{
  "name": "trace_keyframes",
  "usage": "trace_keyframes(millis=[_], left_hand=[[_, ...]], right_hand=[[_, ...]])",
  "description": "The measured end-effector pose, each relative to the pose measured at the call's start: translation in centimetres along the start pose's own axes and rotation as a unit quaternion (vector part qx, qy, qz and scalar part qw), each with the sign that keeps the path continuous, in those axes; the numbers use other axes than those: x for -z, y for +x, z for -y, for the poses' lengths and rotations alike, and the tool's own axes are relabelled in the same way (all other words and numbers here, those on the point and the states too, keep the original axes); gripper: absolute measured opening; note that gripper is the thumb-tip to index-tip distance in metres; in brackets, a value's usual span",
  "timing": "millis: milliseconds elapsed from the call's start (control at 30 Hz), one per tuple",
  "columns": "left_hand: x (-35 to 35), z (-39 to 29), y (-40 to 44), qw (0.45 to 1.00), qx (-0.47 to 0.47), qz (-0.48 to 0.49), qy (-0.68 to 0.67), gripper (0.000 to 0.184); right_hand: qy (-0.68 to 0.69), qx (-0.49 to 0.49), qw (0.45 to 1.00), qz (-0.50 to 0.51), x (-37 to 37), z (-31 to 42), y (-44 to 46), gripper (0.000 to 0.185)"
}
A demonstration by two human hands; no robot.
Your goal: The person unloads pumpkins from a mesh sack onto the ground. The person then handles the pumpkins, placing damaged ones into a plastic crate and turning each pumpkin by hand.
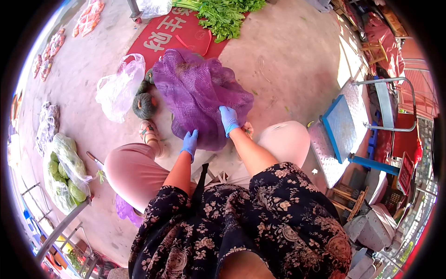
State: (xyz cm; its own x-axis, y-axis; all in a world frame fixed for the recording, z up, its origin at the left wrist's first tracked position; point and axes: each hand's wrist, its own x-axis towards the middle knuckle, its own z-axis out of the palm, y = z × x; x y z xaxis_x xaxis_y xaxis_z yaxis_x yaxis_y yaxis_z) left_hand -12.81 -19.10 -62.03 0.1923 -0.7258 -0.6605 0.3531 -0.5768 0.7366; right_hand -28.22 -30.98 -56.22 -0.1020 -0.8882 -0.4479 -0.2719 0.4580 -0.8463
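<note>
The left hand and right hand have their fingers clamped on the near side of the purple mesh bag, at the red mat's near end, beside dark green pumpkins.

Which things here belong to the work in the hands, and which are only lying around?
In the work:
- purple mesh sack
- left hand and right hand, gloved, on its near side

Apparently just lying around:
- pale plastic bag
- leafy greens
- bagged green vegetables

Unclear: dark green squash beside the sack
</note>
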Motion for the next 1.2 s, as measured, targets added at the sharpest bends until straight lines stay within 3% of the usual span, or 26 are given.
trace_keyframes(millis=[33, 200, 267, 333, 400, 500, 600, 667, 733, 767, 800, 900, 1000, 1200], left_hand=[[-0.5, -0.1, 0.3, 0.996, -0.024, -0.085, -0.007, 0.051], [2.6, -5.9, -1.0, 0.963, -0.013, -0.229, -0.144, 0.047], [4.9, -7.1, -0.8, 0.941, -0.032, -0.176, -0.288, 0.048], [1.3, -15.0, -6.5, 0.932, -0.031, -0.213, -0.292, 0.044], [8.2, -11.6, -0.9, 0.94, -0.084, -0.139, -0.301, 0.043], [5.1, -20.7, -5.6, 0.938, -0.089, -0.154, -0.297, 0.041], [5.8, -26.9, -6.3, 0.949, -0.179, -0.065, -0.252, 0.036], [5.2, -29.8, -6.7, 0.953, -0.281, -0.006, -0.115, 0.028], [3.3, -32.4, -9.5, 0.931, -0.316, -0.058, 0.173, 0.03], [3.2, -32.2, -10.0, 0.921, -0.315, -0.076, 0.217, 0.033], [3.5, -31.8, -9.4, 0.912, -0.328, -0.094, 0.226, 0.034], [5.2, -28.2, -5.9, 0.891, -0.384, -0.153, 0.19, 0.037], [7.6, -26.5, -4.7, 0.957, -0.271, -0.104, -0.01, 0.043], [10.5, -25.0, -3.4, 0.945, -0.279, -0.1, 0.138, 0.04]], right_hand=[[0.013, 0.005, 1.0, 0.018, -0.9, 1.5, -0.6, 0.04], [0.206, 0.004, 0.972, 0.111, -6.3, 4.2, -3.2, 0.033], [0.293, -0.022, 0.948, 0.125, -6.3, 7.8, -5.3, 0.028], [0.348, -0.056, 0.92, 0.172, -6.8, 8.8, -6.1, 0.023], [0.411, -0.028, 0.896, 0.169, -6.0, 12.4, -8.7, 0.022], [0.512, -0.083, 0.821, 0.238, -4.7, 15.1, -9.0, 0.029], [0.515, -0.011, 0.826, 0.228, -4.7, 18.5, -8.5, 0.027], [0.483, 0.04, 0.848, 0.215, -5.3, 19.6, -5.8, 0.028], [0.559, -0.063, 0.788, 0.25, -5.5, 20.2, -1.9, 0.029], [0.556, -0.08, 0.786, 0.259, -5.1, 19.9, -0.6, 0.029], [0.552, -0.093, 0.784, 0.268, -5.1, 19.9, 0.6, 0.03], [0.424, -0.098, 0.868, 0.239, -7.6, 16.0, 6.2, 0.034], [0.34, -0.143, 0.882, 0.294, -6.6, 17.6, 4.4, 0.035], [0.376, -0.168, 0.848, 0.335, -6.0, 19.9, 3.5, 0.036]])
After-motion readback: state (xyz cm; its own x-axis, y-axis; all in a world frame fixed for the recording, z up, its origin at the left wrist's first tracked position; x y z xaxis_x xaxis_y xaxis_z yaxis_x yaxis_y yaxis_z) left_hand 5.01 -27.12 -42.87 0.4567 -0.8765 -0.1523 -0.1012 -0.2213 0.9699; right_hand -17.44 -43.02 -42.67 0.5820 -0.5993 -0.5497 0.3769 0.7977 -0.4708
